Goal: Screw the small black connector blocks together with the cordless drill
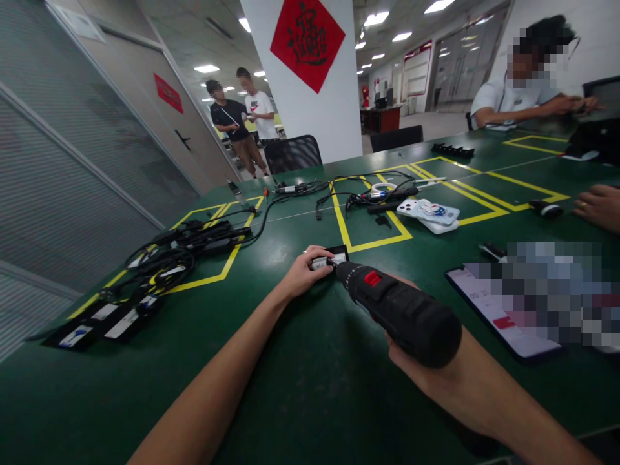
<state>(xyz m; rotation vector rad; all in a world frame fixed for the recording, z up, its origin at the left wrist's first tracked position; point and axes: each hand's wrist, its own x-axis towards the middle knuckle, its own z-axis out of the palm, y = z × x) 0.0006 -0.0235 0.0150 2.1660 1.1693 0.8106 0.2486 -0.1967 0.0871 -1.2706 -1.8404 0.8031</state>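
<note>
My right hand [411,361] grips a black cordless screwdriver [402,310] with a red switch, its nose pointing away from me. The tip meets a small black block with a white label [332,258] on the green table [300,387]. My left hand [305,271] is closed on that block, pinning it to the table from the left. Both forearms reach in from the bottom edge.
A pile of black adapters and cables [169,258] lies at left inside yellow tape lines. Phones in cases [429,213] and tools sit further back. A tablet [504,316] lies at right. Another person's hand [598,206] rests at the right edge; one person sits at the far right, two stand behind.
</note>
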